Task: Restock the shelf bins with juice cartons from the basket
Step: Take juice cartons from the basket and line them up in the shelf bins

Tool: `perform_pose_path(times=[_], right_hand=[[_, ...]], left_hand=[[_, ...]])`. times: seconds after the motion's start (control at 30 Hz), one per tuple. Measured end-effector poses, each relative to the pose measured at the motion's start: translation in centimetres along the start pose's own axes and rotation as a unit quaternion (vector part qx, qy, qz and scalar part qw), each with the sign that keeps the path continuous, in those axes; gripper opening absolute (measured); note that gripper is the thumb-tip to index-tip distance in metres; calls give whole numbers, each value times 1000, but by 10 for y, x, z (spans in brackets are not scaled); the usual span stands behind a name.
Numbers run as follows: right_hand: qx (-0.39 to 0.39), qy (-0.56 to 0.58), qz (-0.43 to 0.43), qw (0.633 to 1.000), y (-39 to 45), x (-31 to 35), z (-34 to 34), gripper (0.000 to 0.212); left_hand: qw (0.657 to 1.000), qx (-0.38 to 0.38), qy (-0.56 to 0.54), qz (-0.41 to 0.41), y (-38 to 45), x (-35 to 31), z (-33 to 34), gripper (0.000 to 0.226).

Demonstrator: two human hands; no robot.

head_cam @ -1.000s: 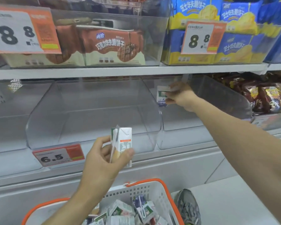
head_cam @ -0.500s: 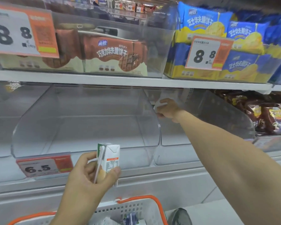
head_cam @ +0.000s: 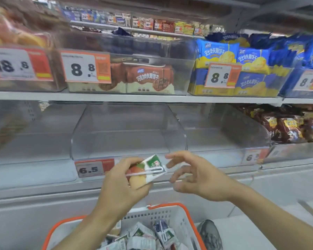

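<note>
From the head view, the left hand (head_cam: 123, 184) grips a juice carton (head_cam: 145, 171) tilted on its side, just below the front lip of the clear bin (head_cam: 128, 134) that carries the 6.5 tag (head_cam: 94, 168). A wrapped straw (head_cam: 148, 172) runs across the carton's face. The right hand (head_cam: 197, 177) is just to the right of the carton, fingers spread and slightly curled, holding nothing; its fingertips (head_cam: 168, 156) are close to the carton's top corner but I cannot tell if they touch it. Below the bin, the basket (head_cam: 184, 208) with orange rim holds a jumble of more cartons.

This looks like a handover from left to right before placing. To do it well, the right hand should take the carton by its two broad faces, clear of the straw, so the straw is not peeled off; the left should let go only once the pinch is firm. Then turn the carton upright and set it at the back of the bin, face out, so later cartons can line up in front.

Readable writing: the tag on the bin reads 6.5. On the shelf above it, tags read 18.8 at far left and 8.8 twice, over brown and blue-yellow biscuit packs with Chinese lettering too blurred to read. The carton shows a green panel and fruit picture; its brand is not legible.
</note>
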State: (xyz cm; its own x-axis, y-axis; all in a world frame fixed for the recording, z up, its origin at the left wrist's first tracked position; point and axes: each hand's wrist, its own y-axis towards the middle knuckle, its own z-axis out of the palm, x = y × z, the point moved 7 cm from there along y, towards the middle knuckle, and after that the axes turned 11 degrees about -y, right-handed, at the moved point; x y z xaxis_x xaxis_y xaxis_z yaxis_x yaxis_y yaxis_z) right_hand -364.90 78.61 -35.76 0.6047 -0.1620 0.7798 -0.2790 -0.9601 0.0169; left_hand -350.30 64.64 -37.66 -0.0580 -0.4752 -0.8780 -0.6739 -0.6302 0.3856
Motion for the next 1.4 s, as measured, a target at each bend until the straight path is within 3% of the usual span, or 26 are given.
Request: perform_pose_path(times=[0.1,0.23,0.33,0.43,0.53,0.63,0.73,0.8,0.87,0.97,1.03,1.1,1.27,1.4], right_hand=[[10,-57,-61,996,9,29,12,81],[18,1,-74,997,22,51,30,52],[-24,41,-53,997,33,58,38,34],[-31,85,-34,995,47,64,54,33],[-33,160,-27,986,59,69,73,39],[-19,201,-36,979,70,76,86,40],[-35,220,-70,972,85,88,85,38],[-102,204,-72,971,101,91,73,35],[-188,161,-56,967,125,86,56,32],[-226,54,-32,972,185,71,40,31],[-214,-61,11,975,235,53,42,34],[-195,-99,44,975,283,35,48,33],[-145,-214,14,966,363,17,75,34],[-199,-222,43,953,383,6,85,40]], left_hand=[[993,25,-105,-50,-14,2,-7,54],[930,57,-304,-197,-32,16,-20,71],[874,28,-422,-239,-37,14,-40,65],[855,-6,-449,-261,-40,11,-57,41],[842,-29,-445,-303,-46,15,-66,46],[857,-47,-410,-309,-50,14,-80,46],[918,-92,-298,-245,-46,17,-106,40],[953,-155,-197,-170,-40,21,-129,25],[967,-227,-45,-102,-32,28,-149,16],[956,-261,133,-13,-13,40,-154,54],[958,-230,173,-5,0,51,-142,72],[957,-218,189,-18,7,63,-134,84],[936,-235,261,-7,13,83,-126,86],[930,-230,287,11,15,86,-122,81]])
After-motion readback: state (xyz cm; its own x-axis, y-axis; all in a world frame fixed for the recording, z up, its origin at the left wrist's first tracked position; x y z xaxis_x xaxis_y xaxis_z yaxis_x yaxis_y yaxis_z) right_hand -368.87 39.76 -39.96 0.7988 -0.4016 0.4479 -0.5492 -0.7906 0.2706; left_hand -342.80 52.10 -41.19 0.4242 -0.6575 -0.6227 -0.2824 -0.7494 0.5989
